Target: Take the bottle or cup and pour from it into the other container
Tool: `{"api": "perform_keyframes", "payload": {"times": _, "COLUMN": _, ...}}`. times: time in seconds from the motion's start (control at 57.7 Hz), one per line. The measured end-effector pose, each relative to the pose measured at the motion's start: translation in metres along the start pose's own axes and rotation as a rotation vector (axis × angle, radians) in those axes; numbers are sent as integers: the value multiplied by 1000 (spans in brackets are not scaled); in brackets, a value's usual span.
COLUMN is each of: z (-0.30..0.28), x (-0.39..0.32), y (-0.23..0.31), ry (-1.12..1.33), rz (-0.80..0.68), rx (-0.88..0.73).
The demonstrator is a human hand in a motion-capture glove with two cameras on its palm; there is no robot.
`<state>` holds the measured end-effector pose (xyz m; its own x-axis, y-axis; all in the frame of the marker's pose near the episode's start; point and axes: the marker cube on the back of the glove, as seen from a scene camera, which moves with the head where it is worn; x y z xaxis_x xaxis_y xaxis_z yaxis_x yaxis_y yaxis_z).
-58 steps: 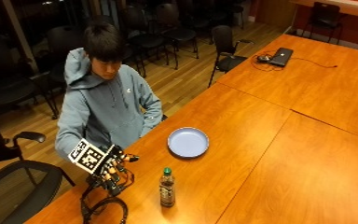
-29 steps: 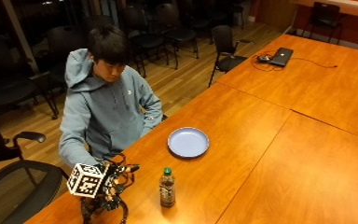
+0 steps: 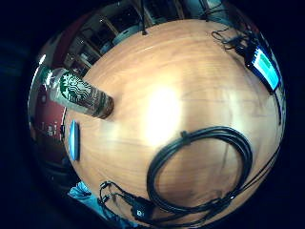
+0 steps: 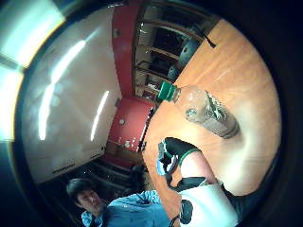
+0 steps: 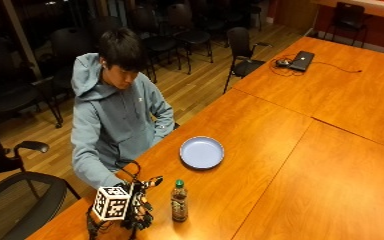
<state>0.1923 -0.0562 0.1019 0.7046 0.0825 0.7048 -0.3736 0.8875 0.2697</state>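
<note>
My right hand [image 5: 139, 207] hovers low over the counter [image 5: 298, 170] just beside the bottle [image 5: 179, 201], fingers spread and holding nothing. The bottle stands upright with its green cap on, the blue plate [image 5: 202, 152] a little beyond it. The risk I see: the bottle is tall and narrow (top-heavy, I would guess), so a sideways brush from my fingertips could tip it before I close round it.

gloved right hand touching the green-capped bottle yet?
Apart. The outside view shows bare wooden table between the black-gloved right hand and the upright brown glass bottle with the green cap; in the thumb side palm view the bottle stands clear of the fingers.
</note>
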Motion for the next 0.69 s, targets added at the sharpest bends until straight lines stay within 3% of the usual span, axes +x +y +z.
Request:
{"api": "perform_keyframes", "payload": {"times": 0.416, "z": 65, "x": -7, "y": -27, "ry": -138, "rz": 20, "rx": -79}}
{"api": "perform_keyframes", "payload": {"times": 0.693, "z": 101, "x": -25, "y": -40, "ry": -266, "rz": -23, "rx": -38}}
